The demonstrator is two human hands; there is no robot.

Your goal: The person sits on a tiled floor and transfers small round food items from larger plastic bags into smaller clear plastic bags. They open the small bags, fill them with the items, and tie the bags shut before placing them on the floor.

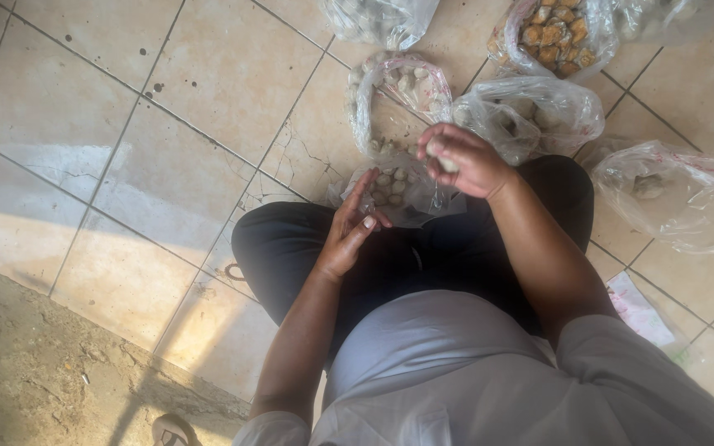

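On the far left is the tiled floor, with a dusty patch of ground in the corner and the tip of a sandal at the bottom edge. The person sits on the floor with dark trousers on. The left hand is open, its fingers straight and close together, palm turned inward; it holds nothing and rests just beside the small clear bag in the lap, which has little pale round lumps in it. Behind this is another open bag with a ring of the same pale lumps. To the right, the right hand is curled almost shut around one pale lump, pinched by the fingertips just above the lap bag. The lump looks a bit longer than wide, and its long side seems to run up and down between the fingers, but most of it is hidden, so I cannot be sure. A good way to do this is to keep the pinch soft and stay low over the bag so nothing rolls away. Further right are a crumpled bag, a bag of brown chunks, and one nearly empty bag.
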